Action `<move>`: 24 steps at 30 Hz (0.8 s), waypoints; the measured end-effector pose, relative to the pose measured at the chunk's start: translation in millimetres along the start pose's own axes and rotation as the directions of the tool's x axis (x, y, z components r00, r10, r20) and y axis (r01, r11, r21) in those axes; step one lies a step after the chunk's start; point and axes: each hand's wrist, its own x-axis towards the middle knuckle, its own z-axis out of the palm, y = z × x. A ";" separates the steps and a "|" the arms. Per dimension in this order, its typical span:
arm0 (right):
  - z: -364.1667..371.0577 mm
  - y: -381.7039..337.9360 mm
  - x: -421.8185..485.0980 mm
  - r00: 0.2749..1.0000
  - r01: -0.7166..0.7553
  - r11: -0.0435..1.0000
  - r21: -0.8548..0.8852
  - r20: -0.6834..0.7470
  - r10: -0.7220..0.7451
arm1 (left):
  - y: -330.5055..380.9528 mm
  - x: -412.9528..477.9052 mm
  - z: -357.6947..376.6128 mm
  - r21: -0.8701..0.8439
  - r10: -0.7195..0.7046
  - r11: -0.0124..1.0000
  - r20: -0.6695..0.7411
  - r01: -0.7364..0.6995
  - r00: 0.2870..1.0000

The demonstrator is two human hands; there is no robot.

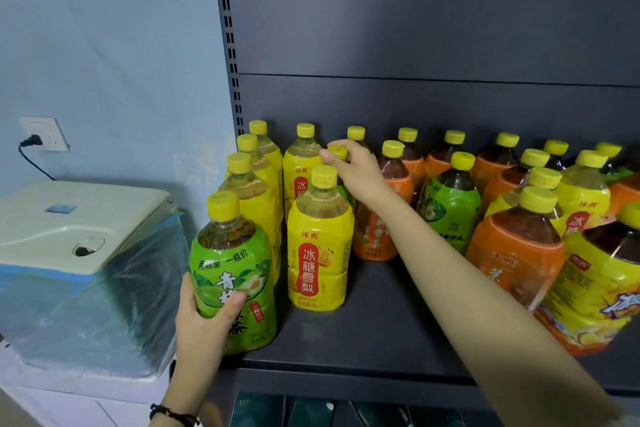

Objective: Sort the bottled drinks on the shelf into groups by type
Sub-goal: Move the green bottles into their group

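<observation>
My left hand [202,319] grips a green-labelled plum tea bottle [235,274] at the front left corner of the dark shelf [374,333]. My right hand [356,172] reaches over the shelf and closes on the yellow cap of a bottle [337,152] in the second row; its body is mostly hidden behind a yellow pear drink bottle [320,246]. Several more yellow pear bottles [252,191] stand in a column at the far left. Orange tea bottles [516,246], another green bottle [450,208] and yellow bottles [585,194] are mixed on the right.
A big yellow iced tea bottle [602,288] stands at the front right edge. Left of the shelf upright [228,45] sits a white and blue appliance wrapped in plastic [79,253], with a wall socket and plug [43,135] above it. Dark packs [311,411] lie on the shelf below.
</observation>
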 end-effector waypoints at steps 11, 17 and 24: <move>-34.1 -9.4 -52.2 0.985 0.041 0.994 -0.102 -0.160 -0.057 | 3.2 -2.6 4.9 -0.046 0.021 0.999 0.010 -0.021 1.000; -56.5 1.2 -90.5 0.984 0.039 0.999 0.012 -0.173 -0.036 | 2.8 -3.2 4.4 -0.057 0.041 0.998 0.020 -0.040 0.999; -55.9 15.8 -123.3 0.998 -0.067 0.994 0.090 -0.010 0.068 | 1.0 -3.4 3.6 -0.053 0.047 0.998 0.025 -0.046 0.999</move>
